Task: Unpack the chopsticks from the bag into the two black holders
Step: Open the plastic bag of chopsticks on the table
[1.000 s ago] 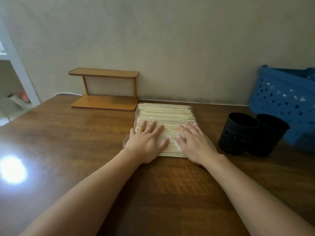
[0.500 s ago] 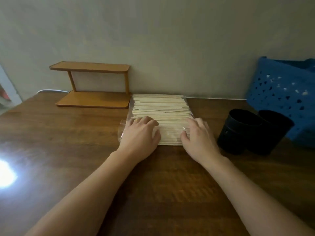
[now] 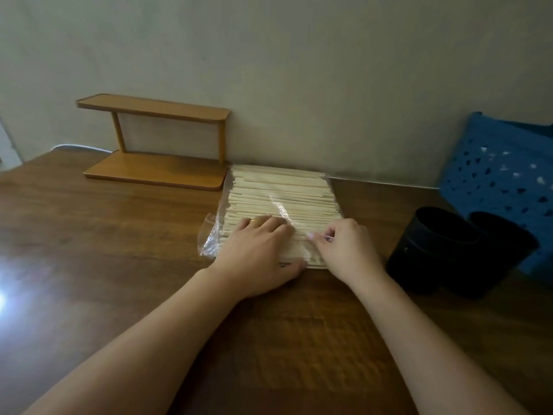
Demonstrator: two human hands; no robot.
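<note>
A clear plastic bag of pale wooden chopsticks (image 3: 281,196) lies flat on the brown table (image 3: 104,241), close to the wall. My left hand (image 3: 260,253) lies on the bag's near left part with curled fingers, thumb along the near edge. My right hand (image 3: 344,250) pinches the clear film on the bag's near right part. Two black holders stand to the right of the bag, one (image 3: 434,250) nearer it and the other (image 3: 502,250) beside it; both look hollow inside.
A small two-tier wooden shelf (image 3: 155,172) stands against the wall left of the bag. A blue perforated basket (image 3: 496,181) leans behind the holders at the right. A bright glare spot shows at the table's left edge.
Both hands went from lying flat on the bag to curling their fingers; the right hand now pinches the film. The camera view has shifted slightly.
</note>
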